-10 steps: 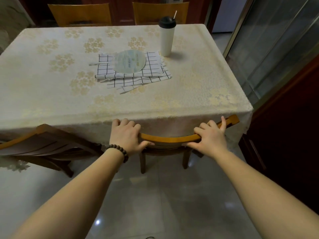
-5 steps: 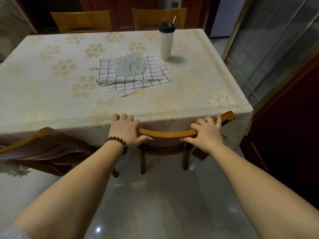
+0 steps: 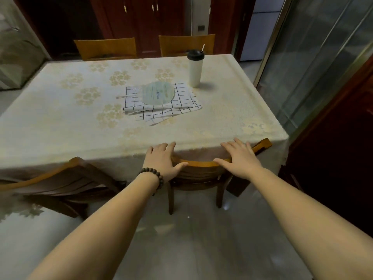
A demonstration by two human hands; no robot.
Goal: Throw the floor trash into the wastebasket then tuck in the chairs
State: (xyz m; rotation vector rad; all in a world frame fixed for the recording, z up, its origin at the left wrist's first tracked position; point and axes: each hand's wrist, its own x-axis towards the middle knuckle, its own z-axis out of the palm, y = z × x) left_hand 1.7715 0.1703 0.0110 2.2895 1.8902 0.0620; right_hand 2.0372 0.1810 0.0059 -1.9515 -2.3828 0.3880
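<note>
A wooden chair (image 3: pixel 201 164) stands pushed in at the table's near edge, its curved top rail against the hanging tablecloth. My left hand (image 3: pixel 161 160), with a bead bracelet on the wrist, lies flat on the rail's left part, fingers stretched onto the cloth. My right hand (image 3: pixel 240 158) rests on the rail's right part with fingers spread, not curled around it. A second wooden chair (image 3: pixel 60 179) at the near left stands angled, its back away from the table. No floor trash or wastebasket is in view.
The table (image 3: pixel 60 122) carries a white cup with a black lid (image 3: pixel 194 67), a checked cloth (image 3: pixel 181 104) and a round pale fan (image 3: pixel 158 93). Two chairs (image 3: pixel 105 48) (image 3: pixel 186 44) stand at the far side. A glass door (image 3: pixel 323 57) and dark cabinet (image 3: pixel 333 158) are on the right.
The chair has slid further under the table. Both hands have uncurled from gripping the top rail and now lie flat on it with fingers extended.
</note>
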